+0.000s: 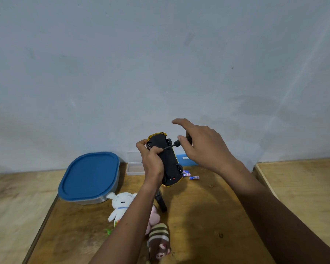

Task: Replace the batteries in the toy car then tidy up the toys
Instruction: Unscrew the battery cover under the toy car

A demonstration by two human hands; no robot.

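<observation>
My left hand [152,161] grips a yellow toy car [167,159] held up above the table, its black underside turned toward me. My right hand [200,145] holds a small black screwdriver [176,144], whose tip touches the car's underside near the upper wheels; the index finger sticks out straight. Three blue batteries [189,174] lie on the wooden table just right of the car. A white plush dog [120,205], a pink plush [154,216] and a brown striped plush [159,241] lie on the table under my left forearm.
A grey box with a blue lid [90,176] stands at the left of the table. A small clear tray [134,168] and a blue object [185,159] sit by the wall. A black object [160,201] lies under the car. A second wooden surface [303,183] is at the right.
</observation>
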